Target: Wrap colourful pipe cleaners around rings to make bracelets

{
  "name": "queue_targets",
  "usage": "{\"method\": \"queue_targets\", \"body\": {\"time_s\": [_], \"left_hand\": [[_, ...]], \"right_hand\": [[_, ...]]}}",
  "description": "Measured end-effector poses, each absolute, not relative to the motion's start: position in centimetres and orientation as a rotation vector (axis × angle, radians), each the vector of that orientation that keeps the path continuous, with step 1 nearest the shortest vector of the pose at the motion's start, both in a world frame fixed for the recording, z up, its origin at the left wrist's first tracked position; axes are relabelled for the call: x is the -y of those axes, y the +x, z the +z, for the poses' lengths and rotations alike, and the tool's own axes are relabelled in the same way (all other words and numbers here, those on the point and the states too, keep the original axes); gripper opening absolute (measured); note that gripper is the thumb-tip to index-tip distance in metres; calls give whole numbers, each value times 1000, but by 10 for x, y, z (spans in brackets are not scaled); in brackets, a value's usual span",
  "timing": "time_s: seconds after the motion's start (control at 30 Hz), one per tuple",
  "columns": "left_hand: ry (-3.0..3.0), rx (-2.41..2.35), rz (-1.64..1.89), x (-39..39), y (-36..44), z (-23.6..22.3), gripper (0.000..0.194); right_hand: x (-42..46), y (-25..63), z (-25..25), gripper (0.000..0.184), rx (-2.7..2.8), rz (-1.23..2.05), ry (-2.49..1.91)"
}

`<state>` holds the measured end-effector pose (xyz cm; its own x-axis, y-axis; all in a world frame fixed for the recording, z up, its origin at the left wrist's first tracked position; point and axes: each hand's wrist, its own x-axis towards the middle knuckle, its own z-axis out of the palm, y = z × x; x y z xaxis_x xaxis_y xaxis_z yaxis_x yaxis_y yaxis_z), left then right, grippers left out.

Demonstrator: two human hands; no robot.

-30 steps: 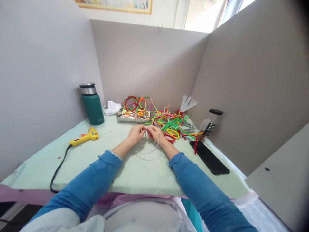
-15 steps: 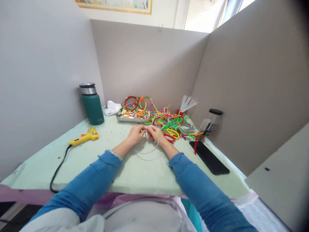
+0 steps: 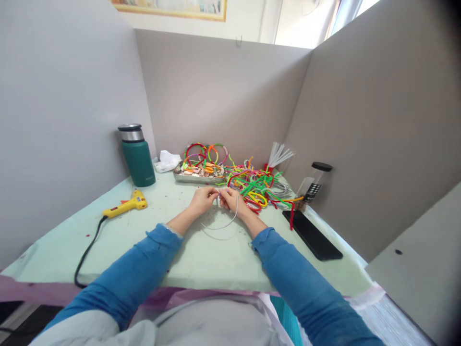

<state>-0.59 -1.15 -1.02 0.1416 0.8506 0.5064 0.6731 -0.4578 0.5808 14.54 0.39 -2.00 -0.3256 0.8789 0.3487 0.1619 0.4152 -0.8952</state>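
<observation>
At table centre, left hand (image 3: 202,200) and right hand (image 3: 233,201) meet fingertip to fingertip, both pinching the top of a thin white wire hoop (image 3: 230,222). Fingers of each hand are curled tight on the wire at one small spot; the rest of the hoop hangs toward 6 o'clock, its lower arc close to the green table (image 3: 201,259) cover; contact not clear. Pile of coloured pipe cleaners (image 3: 254,185) at 1 o'clock, just beside the right hand. Metal tray (image 3: 196,177) with coloured rings at 12 o'clock. Green flask (image 3: 137,156) at 10 o'clock, yellow glue gun (image 3: 126,204) at 9 o'clock, well apart. Black phone (image 3: 312,235) at 3 o'clock.
</observation>
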Motion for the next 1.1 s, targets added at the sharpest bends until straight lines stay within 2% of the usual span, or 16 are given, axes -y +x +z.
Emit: {"method": "queue_targets", "body": {"time_s": [0.33, 1.1], "left_hand": [[2095, -1448, 1210, 1, -8, -18, 21], [2073, -1512, 1092, 15, -6, -7, 29]], "right_hand": [[-2, 145, -18, 37, 1731, 1018, -900], [-2, 144, -19, 35, 1733, 1016, -913]]}}
